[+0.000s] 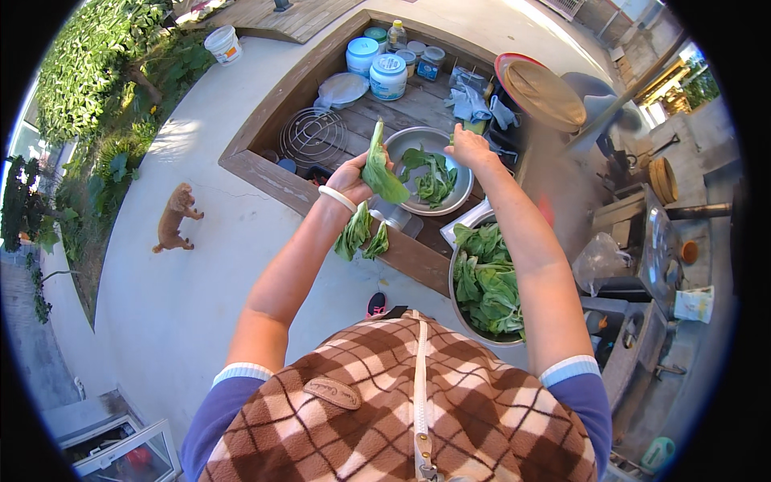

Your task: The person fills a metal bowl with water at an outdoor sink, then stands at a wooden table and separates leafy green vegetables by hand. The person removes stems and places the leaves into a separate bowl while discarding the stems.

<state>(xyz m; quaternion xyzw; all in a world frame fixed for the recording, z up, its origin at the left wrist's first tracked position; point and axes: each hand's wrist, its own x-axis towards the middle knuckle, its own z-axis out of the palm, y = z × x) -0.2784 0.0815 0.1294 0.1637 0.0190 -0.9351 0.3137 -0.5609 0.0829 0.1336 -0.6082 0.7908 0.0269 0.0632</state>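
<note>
My left hand (352, 178), with a white bangle at the wrist, grips a leafy green stalk (385, 178) by the left rim of a metal bowl. Torn green leaves (437, 187) lie inside that bowl (415, 207). Over its right rim is my right hand (470, 146), fingers bent; a bit of green shows at the fingertips, but whether it is held I cannot tell. More leaves (355, 234) show below my left wrist, against the wooden edge. Under my right forearm, a larger metal basin (455, 301) holds a heap of leafy greens (488, 289), partly hidden by the arm.
On the wooden platform (397, 259) are a round wire rack (313, 135), white tubs (388, 77), jars (430, 63) and blue gloves (468, 103). A round woven lid (545, 96) leans at the right. A brown dog (176, 217) is on the concrete at left, below a white bucket (223, 45).
</note>
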